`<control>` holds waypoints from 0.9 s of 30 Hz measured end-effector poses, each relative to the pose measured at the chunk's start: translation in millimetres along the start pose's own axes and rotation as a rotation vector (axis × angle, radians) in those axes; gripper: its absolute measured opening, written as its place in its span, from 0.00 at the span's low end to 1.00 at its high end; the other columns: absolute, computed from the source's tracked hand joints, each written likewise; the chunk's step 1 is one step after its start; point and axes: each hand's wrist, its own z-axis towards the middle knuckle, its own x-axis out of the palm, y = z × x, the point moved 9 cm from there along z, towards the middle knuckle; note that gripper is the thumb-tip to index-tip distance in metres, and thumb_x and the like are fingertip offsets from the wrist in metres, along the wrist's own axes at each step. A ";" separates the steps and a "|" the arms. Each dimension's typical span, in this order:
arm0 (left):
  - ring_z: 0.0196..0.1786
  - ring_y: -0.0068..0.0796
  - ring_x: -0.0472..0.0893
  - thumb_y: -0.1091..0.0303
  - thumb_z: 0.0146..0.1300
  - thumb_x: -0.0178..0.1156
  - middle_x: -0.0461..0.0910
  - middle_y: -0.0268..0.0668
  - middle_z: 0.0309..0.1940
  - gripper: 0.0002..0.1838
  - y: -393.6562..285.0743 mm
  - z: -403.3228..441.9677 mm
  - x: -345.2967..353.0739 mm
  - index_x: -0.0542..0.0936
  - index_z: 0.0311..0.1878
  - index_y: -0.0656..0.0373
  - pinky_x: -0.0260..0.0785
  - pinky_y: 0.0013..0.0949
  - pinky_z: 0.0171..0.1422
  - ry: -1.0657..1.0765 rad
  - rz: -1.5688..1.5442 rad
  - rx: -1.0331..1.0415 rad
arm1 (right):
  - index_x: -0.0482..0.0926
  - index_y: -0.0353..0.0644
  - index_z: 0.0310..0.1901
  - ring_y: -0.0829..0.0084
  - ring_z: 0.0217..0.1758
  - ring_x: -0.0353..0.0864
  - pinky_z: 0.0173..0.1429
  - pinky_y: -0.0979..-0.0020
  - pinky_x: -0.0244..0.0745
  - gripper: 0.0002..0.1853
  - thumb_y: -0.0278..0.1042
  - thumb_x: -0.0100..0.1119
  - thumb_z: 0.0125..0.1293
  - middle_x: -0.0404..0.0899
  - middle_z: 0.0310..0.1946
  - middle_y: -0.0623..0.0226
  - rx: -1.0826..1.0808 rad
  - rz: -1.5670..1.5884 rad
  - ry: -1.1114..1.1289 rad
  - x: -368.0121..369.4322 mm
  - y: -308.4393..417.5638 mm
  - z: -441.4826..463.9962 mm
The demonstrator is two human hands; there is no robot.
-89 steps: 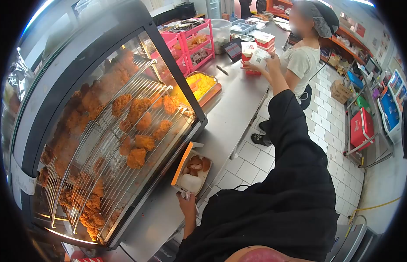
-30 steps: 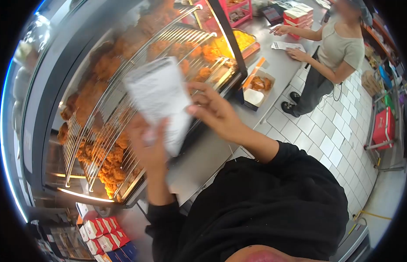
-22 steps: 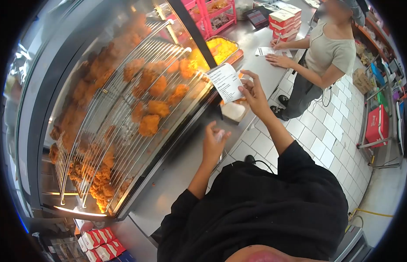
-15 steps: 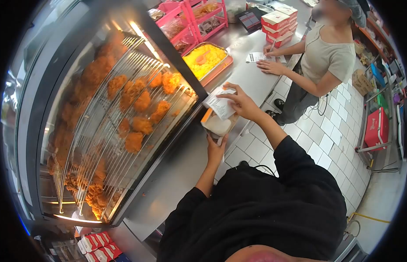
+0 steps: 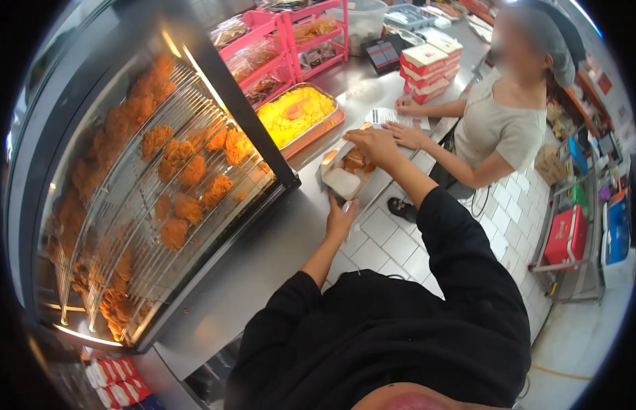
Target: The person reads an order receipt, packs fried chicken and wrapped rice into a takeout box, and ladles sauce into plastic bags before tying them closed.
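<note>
An open food box (image 5: 327, 169) sits low over the steel counter in front of me, holding a white block of rice (image 5: 342, 183) and brown fried pieces (image 5: 355, 162). At the near end, my left hand (image 5: 340, 219) closes on the box, thumb and fingers either side of the corner, with a small white edge showing beside the thumb. Over the far end curls my right hand (image 5: 375, 145), its fingers closed at the box's raised flap. Part of the contents is hidden under that hand.
At left stands a glass warmer (image 5: 291, 179) with fried chicken on racks. Behind the box are a tray of yellow food (image 5: 297, 113), pink shelves (image 5: 280, 51) and stacked red-white boxes (image 5: 427, 68). A co-worker (image 5: 509, 119) leans at the counter over a paper (image 5: 383, 116).
The printed slip that my right hand held over the box is out of sight, and the box's contents show. My right hand has shifted to the far flap. The camera view has shifted.
</note>
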 end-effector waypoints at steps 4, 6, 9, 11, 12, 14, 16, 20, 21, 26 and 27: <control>0.61 0.51 0.76 0.38 0.57 0.64 0.73 0.59 0.59 0.56 -11.1 38.8 30.5 0.45 0.76 0.59 0.67 0.39 0.63 0.146 -0.037 0.080 | 0.81 0.47 0.50 0.60 0.50 0.83 0.52 0.62 0.78 0.18 0.27 0.54 0.57 0.82 0.51 0.64 0.038 -0.059 -0.098 -23.4 -40.3 18.1; 0.62 0.51 0.74 0.36 0.56 0.63 0.72 0.59 0.60 0.55 -19.3 34.0 32.8 0.49 0.76 0.58 0.67 0.40 0.64 0.258 -0.023 0.060 | 0.81 0.45 0.50 0.58 0.50 0.83 0.53 0.61 0.77 0.19 0.23 0.51 0.57 0.83 0.50 0.62 0.018 -0.090 -0.133 -23.8 -59.2 23.5; 0.63 0.50 0.73 0.35 0.56 0.64 0.71 0.58 0.60 0.52 -9.4 8.1 2.1 0.54 0.75 0.56 0.66 0.42 0.65 0.327 -0.027 -0.007 | 0.81 0.44 0.49 0.57 0.45 0.84 0.49 0.61 0.77 0.18 0.21 0.48 0.59 0.83 0.47 0.61 0.061 -0.093 -0.148 -17.7 -75.3 31.6; 0.64 0.48 0.73 0.36 0.57 0.63 0.73 0.55 0.59 0.49 4.0 -21.8 -14.1 0.58 0.73 0.55 0.66 0.42 0.64 0.383 -0.051 -0.032 | 0.79 0.46 0.52 0.56 0.49 0.82 0.50 0.60 0.77 0.18 0.23 0.50 0.61 0.81 0.51 0.63 0.161 -0.041 -0.034 -9.8 -82.2 35.9; 0.63 0.46 0.73 0.36 0.58 0.62 0.75 0.52 0.58 0.47 9.4 -38.3 -32.6 0.60 0.72 0.56 0.66 0.41 0.63 0.385 -0.060 -0.033 | 0.77 0.45 0.56 0.54 0.52 0.80 0.51 0.60 0.77 0.20 0.24 0.52 0.61 0.78 0.55 0.60 0.123 -0.058 -0.046 -7.7 -84.3 33.5; 0.56 0.34 0.76 0.41 0.63 0.60 0.79 0.44 0.54 0.39 8.2 -84.7 -78.8 0.63 0.71 0.54 0.71 0.35 0.55 0.497 -0.146 -0.145 | 0.75 0.45 0.59 0.53 0.55 0.78 0.52 0.60 0.77 0.22 0.24 0.53 0.62 0.75 0.60 0.58 0.064 -0.067 -0.067 -2.0 -65.4 29.4; 0.44 0.24 0.76 0.44 0.65 0.59 0.83 0.35 0.46 0.35 31.9 -116.3 -135.5 0.66 0.69 0.55 0.71 0.29 0.43 0.388 -0.167 -0.137 | 0.70 0.43 0.63 0.51 0.61 0.74 0.56 0.60 0.75 0.23 0.25 0.52 0.66 0.68 0.65 0.54 0.496 -0.214 -0.085 -13.3 -74.9 23.4; 0.29 0.17 0.69 0.46 0.66 0.58 0.83 0.32 0.44 0.32 59.8 -202.5 -235.4 0.68 0.67 0.56 0.65 0.23 0.32 0.111 -0.341 -0.314 | 0.72 0.37 0.60 0.52 0.65 0.70 0.68 0.60 0.63 0.19 0.26 0.52 0.68 0.72 0.61 0.53 0.042 0.559 -0.699 -102.5 129.2 59.8; 0.25 0.16 0.66 0.46 0.67 0.57 0.83 0.30 0.43 0.32 67.9 -221.0 -254.3 0.68 0.67 0.56 0.62 0.21 0.29 0.025 -0.368 -0.351 | 0.70 0.37 0.63 0.53 0.67 0.68 0.70 0.59 0.61 0.21 0.27 0.52 0.68 0.71 0.63 0.52 -0.141 0.479 -0.790 -114.4 190.1 66.2; 0.29 0.15 0.72 0.46 0.67 0.58 0.84 0.31 0.39 0.30 61.0 -289.1 -314.2 0.71 0.64 0.57 0.62 0.21 0.31 -0.095 -0.372 -0.320 | 0.50 0.44 0.75 0.46 0.80 0.35 0.77 0.45 0.34 0.35 0.46 0.48 0.72 0.40 0.77 0.47 -0.125 0.290 -0.800 -58.4 321.5 119.0; 0.29 0.15 0.72 0.47 0.67 0.57 0.84 0.31 0.38 0.29 59.5 -301.0 -328.0 0.71 0.63 0.57 0.62 0.21 0.31 -0.126 -0.358 -0.285 | 0.49 0.44 0.75 0.44 0.80 0.33 0.77 0.42 0.27 0.36 0.54 0.41 0.73 0.38 0.77 0.45 -0.073 0.264 -0.824 -50.2 327.3 126.2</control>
